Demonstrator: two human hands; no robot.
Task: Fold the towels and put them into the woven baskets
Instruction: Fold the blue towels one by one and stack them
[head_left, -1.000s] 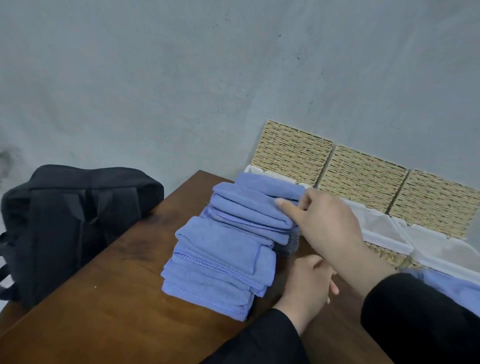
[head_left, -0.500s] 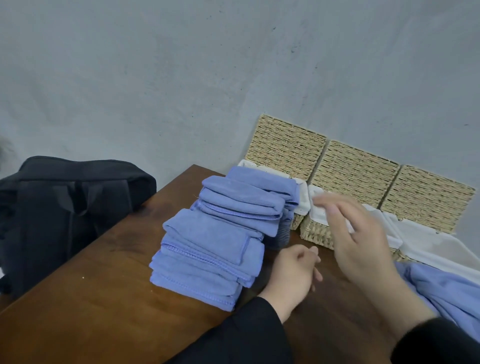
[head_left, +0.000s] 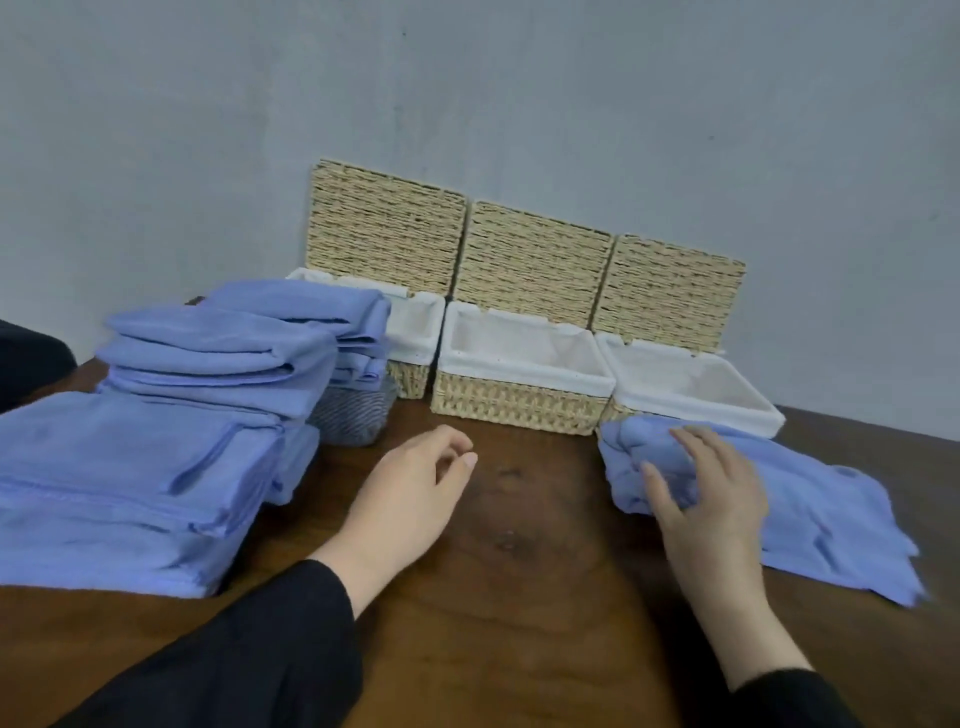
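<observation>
Visibly, white-lined baskets (head_left: 524, 366) beside towels (head_left: 156, 457)

place: plain room – home-like | cues: wooden table (head_left: 519, 597) – bare grey wall (head_left: 571, 93)

You have bare table (head_left: 519, 519) between the stack of folded towels (head_left: 156, 441) on your left and the loose towel (head_left: 810, 509) on your right. Ahead, three open baskets (head_left: 519, 400) line the wall, lids (head_left: 530, 260) upright behind them.

Left hand (head_left: 415, 499) loosely curled; right hand (head_left: 711, 499) spread.
</observation>
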